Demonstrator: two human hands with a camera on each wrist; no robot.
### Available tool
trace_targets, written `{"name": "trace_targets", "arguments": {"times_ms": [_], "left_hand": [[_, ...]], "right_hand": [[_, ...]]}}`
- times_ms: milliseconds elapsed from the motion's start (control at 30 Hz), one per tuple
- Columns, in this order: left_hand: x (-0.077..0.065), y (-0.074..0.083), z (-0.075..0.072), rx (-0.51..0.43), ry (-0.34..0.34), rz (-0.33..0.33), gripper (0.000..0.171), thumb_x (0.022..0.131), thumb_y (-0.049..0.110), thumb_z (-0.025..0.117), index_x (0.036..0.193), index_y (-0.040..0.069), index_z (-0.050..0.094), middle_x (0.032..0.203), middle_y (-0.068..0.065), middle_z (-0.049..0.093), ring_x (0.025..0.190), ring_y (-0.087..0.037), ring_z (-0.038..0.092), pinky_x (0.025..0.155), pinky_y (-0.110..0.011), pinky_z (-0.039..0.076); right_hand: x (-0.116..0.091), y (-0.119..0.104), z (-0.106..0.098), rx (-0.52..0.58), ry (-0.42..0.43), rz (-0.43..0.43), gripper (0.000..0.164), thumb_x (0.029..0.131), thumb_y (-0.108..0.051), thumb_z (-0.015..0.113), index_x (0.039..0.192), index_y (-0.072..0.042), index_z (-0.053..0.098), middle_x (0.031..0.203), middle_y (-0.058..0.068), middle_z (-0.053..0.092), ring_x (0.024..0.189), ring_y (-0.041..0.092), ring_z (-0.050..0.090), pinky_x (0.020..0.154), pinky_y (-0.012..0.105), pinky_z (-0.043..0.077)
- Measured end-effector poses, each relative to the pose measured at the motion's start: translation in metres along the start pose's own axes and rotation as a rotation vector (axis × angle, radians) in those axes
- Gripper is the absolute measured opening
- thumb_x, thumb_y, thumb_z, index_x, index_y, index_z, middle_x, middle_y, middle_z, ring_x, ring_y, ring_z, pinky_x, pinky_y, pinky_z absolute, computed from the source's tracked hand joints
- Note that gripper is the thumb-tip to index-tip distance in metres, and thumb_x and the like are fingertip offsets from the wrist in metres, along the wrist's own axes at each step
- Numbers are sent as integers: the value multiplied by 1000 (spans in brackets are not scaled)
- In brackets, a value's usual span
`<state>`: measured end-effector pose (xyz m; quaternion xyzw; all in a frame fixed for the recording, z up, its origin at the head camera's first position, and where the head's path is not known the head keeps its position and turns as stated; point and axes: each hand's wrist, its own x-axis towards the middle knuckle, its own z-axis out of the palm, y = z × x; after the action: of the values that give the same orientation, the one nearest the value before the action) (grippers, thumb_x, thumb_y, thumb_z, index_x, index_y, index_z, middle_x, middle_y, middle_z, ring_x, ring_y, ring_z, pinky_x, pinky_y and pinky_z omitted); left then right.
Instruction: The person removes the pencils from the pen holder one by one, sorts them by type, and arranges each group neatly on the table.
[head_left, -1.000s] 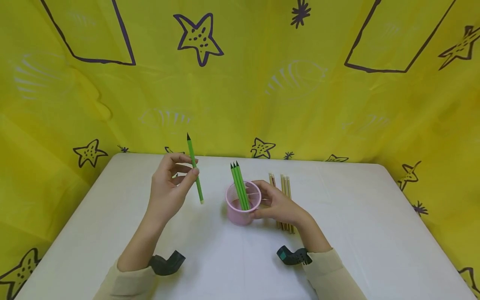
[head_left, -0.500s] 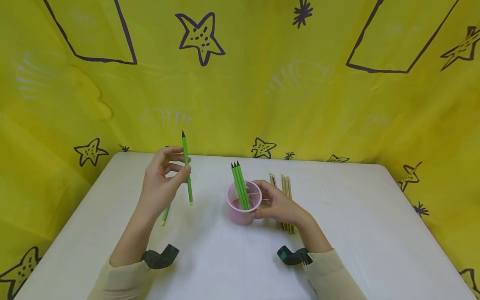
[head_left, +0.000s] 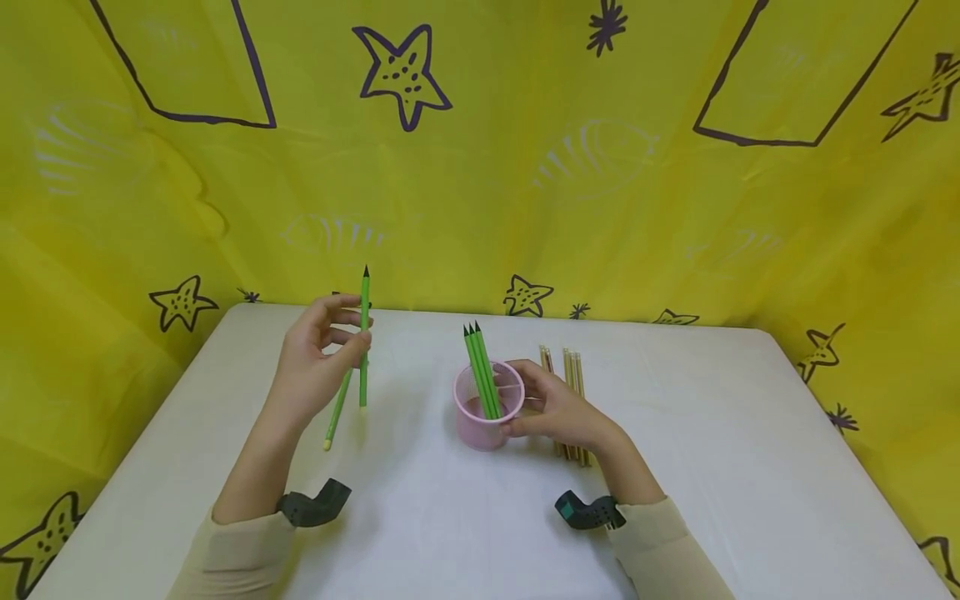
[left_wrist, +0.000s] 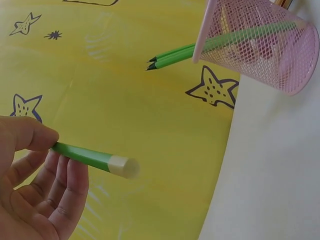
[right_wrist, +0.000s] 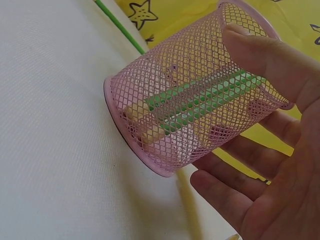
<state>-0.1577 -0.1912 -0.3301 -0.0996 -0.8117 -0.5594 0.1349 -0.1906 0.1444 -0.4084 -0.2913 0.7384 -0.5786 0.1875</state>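
My left hand pinches a green pencil between thumb and fingers, above the left part of the table. Its black point faces up and its pale eraser end faces down. Partly hidden behind this hand, another green pencil lies on the table. My right hand grips the right side of a pink mesh pencil cup, thumb near the rim and fingers around the far side. Three green pencils lean inside the cup, points up.
Several gold pencils lie in a row right of the cup, partly covered by my right hand. The white table ends at a yellow curtain with starfish drawings. Dark wrist cameras sit on both wrists.
The left hand has moved left with its pencil, away from the cup, and the pencil now stands more upright. The pencil on the table has come into view. The right hand and cup stay still.
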Motion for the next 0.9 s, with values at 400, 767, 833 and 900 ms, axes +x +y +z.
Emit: {"name": "trace_targets", "arguments": {"times_ms": [400, 767, 833, 900], "left_hand": [[3, -11, -5, 124, -123, -89, 41, 97, 14, 63, 137, 11, 53, 116, -11, 61, 95, -27, 63, 69, -33, 60], [6, -26, -8, 132, -224, -157, 46, 96, 11, 64, 140, 10, 50, 121, -19, 59, 90, -29, 66, 67, -35, 61], [7, -28, -8, 138, -238, -182, 47, 95, 10, 64, 140, 9, 49, 121, -20, 58, 88, -28, 67, 68, -38, 62], [7, -31, -8, 139, -251, -200, 49, 95, 9, 64, 141, 8, 48, 120, -21, 58, 85, -27, 67, 70, -41, 62]], "right_hand": [[0, 1, 0, 15, -4, -4, 77, 76, -3, 84, 143, -13, 46, 139, 8, 56, 133, 26, 50, 113, 45, 41], [0, 3, -1, 23, -2, -9, 78, 76, -3, 84, 143, -11, 45, 140, 10, 56, 133, 27, 50, 113, 45, 42], [0, 3, -1, 18, -4, -7, 78, 76, -3, 85, 143, -11, 45, 140, 10, 55, 134, 28, 50, 112, 44, 43], [0, 3, -1, 15, -7, -2, 79, 76, -4, 85, 143, -12, 45, 141, 10, 55, 134, 28, 50, 112, 44, 43]]}}
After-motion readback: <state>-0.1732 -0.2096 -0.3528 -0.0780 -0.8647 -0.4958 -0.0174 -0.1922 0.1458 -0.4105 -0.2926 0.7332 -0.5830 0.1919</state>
